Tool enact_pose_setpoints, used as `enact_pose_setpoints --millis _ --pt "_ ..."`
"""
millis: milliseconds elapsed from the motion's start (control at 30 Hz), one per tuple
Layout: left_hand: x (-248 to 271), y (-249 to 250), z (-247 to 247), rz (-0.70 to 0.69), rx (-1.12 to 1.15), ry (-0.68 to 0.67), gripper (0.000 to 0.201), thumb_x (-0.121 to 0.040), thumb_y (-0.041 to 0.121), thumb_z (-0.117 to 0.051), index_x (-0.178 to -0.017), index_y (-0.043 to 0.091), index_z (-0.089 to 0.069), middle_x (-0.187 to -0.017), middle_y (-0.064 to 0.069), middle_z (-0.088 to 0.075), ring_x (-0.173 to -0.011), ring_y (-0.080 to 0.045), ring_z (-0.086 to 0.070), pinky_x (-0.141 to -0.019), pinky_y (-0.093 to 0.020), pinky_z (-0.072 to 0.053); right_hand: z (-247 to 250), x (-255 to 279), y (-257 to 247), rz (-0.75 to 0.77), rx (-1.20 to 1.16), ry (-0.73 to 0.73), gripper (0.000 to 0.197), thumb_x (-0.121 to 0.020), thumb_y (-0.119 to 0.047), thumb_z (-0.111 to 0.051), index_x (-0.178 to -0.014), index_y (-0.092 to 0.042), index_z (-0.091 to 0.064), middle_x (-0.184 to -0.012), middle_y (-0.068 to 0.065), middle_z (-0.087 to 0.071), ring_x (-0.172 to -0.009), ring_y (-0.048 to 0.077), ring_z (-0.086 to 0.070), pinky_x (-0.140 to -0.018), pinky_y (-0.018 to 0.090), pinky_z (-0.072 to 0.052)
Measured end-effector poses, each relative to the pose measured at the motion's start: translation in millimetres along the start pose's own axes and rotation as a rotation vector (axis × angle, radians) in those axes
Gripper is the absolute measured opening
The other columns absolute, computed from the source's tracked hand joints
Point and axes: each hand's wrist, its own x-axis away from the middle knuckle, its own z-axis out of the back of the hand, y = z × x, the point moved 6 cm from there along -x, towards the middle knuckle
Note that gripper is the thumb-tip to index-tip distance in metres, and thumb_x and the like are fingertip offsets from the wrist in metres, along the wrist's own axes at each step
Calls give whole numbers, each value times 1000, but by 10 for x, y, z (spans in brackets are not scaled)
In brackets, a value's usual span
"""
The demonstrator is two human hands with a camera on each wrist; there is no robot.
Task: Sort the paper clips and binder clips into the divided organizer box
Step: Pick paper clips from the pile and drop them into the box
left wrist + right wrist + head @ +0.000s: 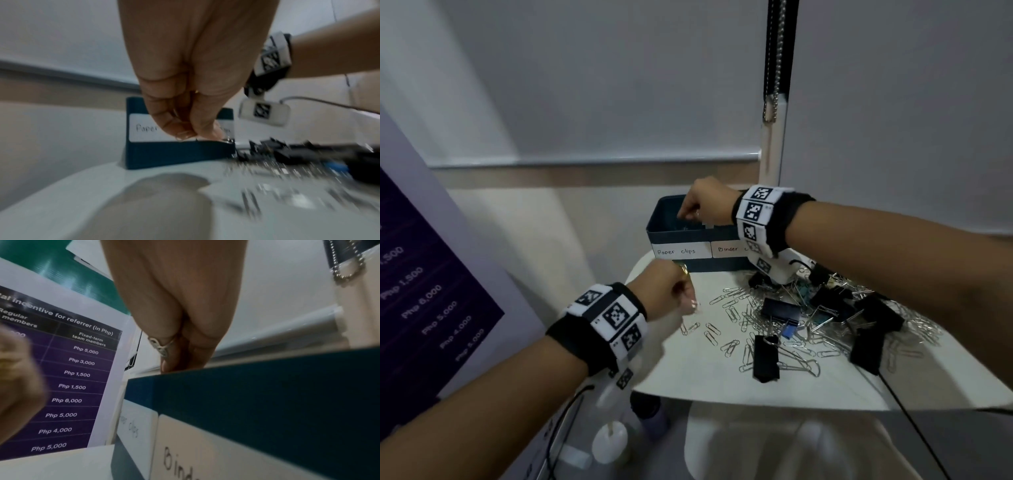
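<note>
The dark blue organizer box (674,236) (174,152) (267,386) stands at the back of the white table (688,377), labelled "Paper clips" on the left and "Binder" on the right. My right hand (686,214) (170,368) hangs over the paper-clip compartment, fingers curled down behind the rim; what they hold is hidden. In front of the box my left hand (688,301) (191,134) pinches a silver paper clip (228,140) just above the table. Loose paper clips (732,308) and black binder clips (780,308) lie heaped to the right.
A purple price poster (431,301) (72,386) leans at the left. A bead chain (774,68) hangs behind the box. One small blue binder clip (789,331) sits in the pile. Below the table's front edge stands a white bottle (609,442), and a black cable (914,421) runs off the right.
</note>
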Motion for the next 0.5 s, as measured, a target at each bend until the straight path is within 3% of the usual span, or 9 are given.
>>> enact_pose_setpoints --millis 100,167,233,300,400,500 --pt "-72 -92 421 89 127 272 5 -81 7 -67 -83 8 -72 -80 2 -65 -71 -7 -57 -75 -14 -42 13 77 17 45 15 -3 27 -87 -4 -59 -112 -7 -67 -113 8 -69 -103 19 -64 -94 22 -47" --pt "-137 -107 711 131 192 477 5 -81 8 -67 -85 8 -71 -80 3 -61 -74 -8 -56 -76 -17 -42 101 186 39 66 17 40 24 -86 -6 -62 -109 -7 -68 -110 7 -70 -99 16 -65 -89 18 -46" --pt "-246 -112 893 161 223 583 7 -81 11 -68 -87 8 -70 -83 2 -62 -79 -11 -58 -79 -21 -47 168 329 84 54 8 57 20 -83 -9 -65 -102 -7 -70 -103 5 -71 -89 12 -65 -85 17 -47" --pt "-402 -138 968 185 214 597 10 -78 12 -72 -86 7 -71 -85 -2 -68 -81 -15 -63 -85 -26 -51 156 493 130 31 8 9 13 -82 -8 -66 -94 -7 -70 -95 2 -70 -81 8 -61 -86 20 -51" --pt "-582 -168 940 215 131 510 14 -81 6 -68 -94 5 -73 -98 -10 -72 -95 -21 -66 -91 -20 -44 -64 728 179 25 64 -216 11 -82 -4 -64 -89 -10 -71 -88 -6 -68 -85 8 -64 -89 22 -52" --pt "-564 -30 842 160 126 460 22 -88 0 -55 -103 5 -70 -107 -11 -69 -104 -24 -63 -91 -24 -43 -311 840 171 91 196 -398 17 -83 -1 -62 -95 -8 -72 -96 2 -72 -90 12 -66 -85 17 -51"
